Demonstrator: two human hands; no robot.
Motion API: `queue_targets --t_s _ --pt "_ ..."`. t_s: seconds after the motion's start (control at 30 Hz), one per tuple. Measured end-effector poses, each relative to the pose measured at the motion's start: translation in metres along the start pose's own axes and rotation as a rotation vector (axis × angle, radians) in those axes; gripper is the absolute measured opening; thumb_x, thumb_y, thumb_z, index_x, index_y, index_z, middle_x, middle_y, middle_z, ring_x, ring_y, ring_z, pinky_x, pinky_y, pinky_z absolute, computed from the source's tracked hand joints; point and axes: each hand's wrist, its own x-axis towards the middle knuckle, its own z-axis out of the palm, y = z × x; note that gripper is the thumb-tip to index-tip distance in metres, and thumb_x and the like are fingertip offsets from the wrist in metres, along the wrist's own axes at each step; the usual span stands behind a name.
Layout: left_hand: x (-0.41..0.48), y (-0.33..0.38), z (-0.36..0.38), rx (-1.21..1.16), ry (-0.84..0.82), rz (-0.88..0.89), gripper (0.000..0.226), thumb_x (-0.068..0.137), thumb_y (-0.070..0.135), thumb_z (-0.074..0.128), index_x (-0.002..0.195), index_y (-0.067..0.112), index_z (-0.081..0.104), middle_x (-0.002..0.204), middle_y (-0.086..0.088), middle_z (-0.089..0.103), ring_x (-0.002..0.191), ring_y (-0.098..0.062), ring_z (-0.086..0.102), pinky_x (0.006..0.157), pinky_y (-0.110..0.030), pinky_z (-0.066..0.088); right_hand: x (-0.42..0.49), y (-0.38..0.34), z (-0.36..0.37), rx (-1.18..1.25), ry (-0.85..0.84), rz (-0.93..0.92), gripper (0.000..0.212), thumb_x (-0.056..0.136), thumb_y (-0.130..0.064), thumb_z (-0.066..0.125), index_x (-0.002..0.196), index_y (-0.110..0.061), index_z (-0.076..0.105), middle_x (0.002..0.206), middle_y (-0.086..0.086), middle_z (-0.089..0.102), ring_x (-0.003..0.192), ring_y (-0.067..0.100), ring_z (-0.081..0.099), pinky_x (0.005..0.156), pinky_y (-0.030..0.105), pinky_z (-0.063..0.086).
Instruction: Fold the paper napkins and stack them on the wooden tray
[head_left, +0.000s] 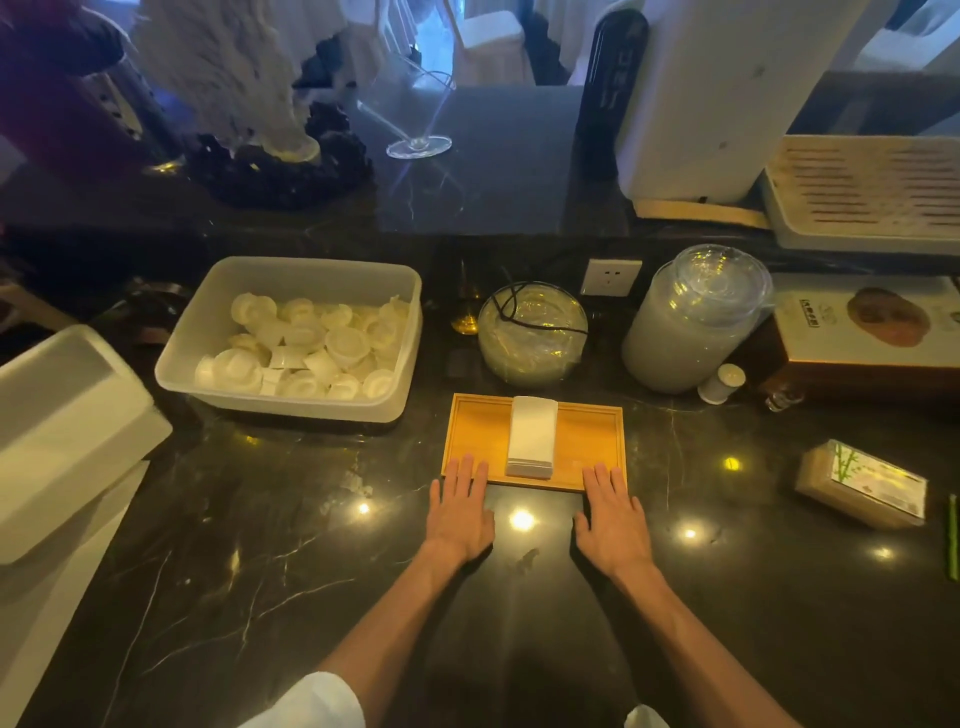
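Bench (260, 571) of dark marble carries everything. Wooden tray (480, 428) sits near centre, long side facing the person. Stack of folded napkins (532, 436) lies in the tray's middle, edges squared. Left hand (460, 506) and right hand (613, 512) rest flat, palms down, fingers spread, holding nothing; fingertips overlap the tray's near rim. Stacking step looks finished or paused. Napkin packet (862, 486) lies well right; next move likely calls for reaching there for another sheet.
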Motion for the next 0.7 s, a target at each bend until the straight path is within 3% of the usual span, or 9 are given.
queue_targets --t_s 0.53,0.7 --pt "-0.006 0.000 -0.013 -0.074 -0.045 0.006 0.075 0.104 0.035 0.043 0.161 0.019 -0.003 0.169 -0.008 -0.016 0.155 -0.029 -0.016 0.127 -0.053 0.008 -0.001 0.002 -0.017 0.047 -0.088 -0.030 0.074 0.098 -0.035 0.056 0.158 -0.021 0.016 0.169 0.004 0.007 0.155 0.027 0.001 0.121 0.057 0.022" --pt "-0.049 -0.006 0.006 -0.052 0.047 -0.082 0.075 0.104 0.047 0.036 0.158 0.031 -0.013 0.164 -0.006 -0.029 0.152 -0.034 -0.024 0.120 -0.069 0.001 -0.050 0.005 0.006 -0.117 -0.004 -0.014 0.088 0.095 -0.058 0.047 0.156 -0.034 -0.011 0.162 0.002 -0.024 0.149 0.034 -0.022 0.114 0.071 0.003"
